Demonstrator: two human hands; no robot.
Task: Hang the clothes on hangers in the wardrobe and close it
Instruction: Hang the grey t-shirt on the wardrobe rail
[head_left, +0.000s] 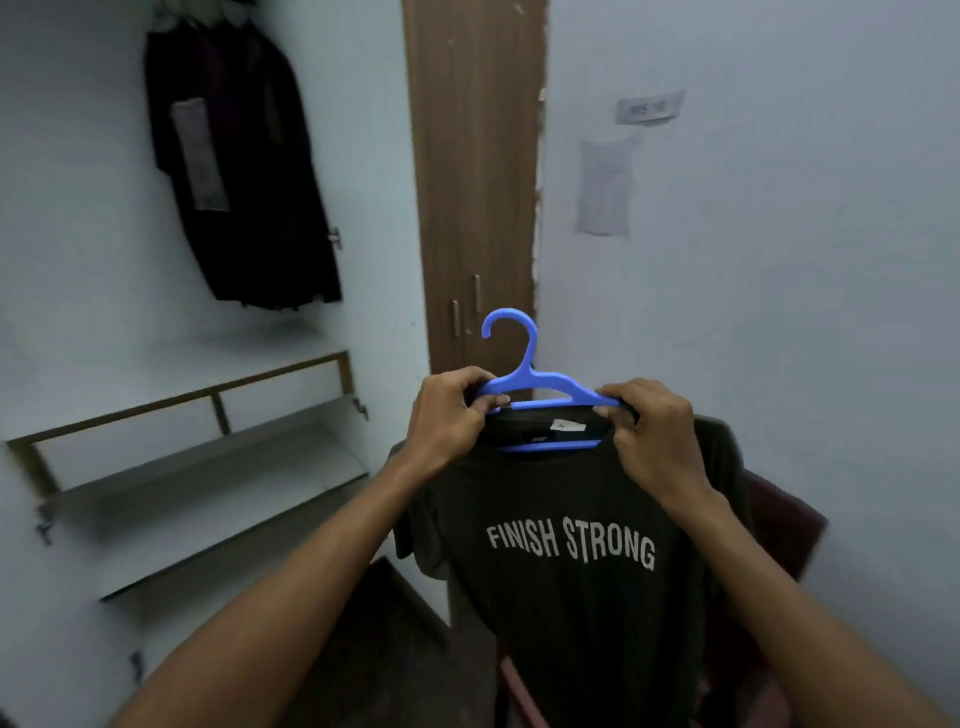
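Observation:
A dark T-shirt (571, 597) printed "FINISH STRONG" hangs from a blue plastic hanger (524, 376) held up in front of me. My left hand (447, 421) grips the hanger's left arm together with the shirt's shoulder. My right hand (654, 431) pinches the hanger's right end and the shirt's other shoulder. The hanger's hook points up, free of any rail. At the upper left, the open wardrobe (104, 364) holds several dark clothes (244, 171) hanging from the top.
White shelves (208, 467) with brown edging sit below the hanging clothes. A brown wardrobe door (475, 182) with handles stands straight ahead. A dark red chair (779, 525) is behind the shirt. Paper notices are stuck on the right wall (779, 260).

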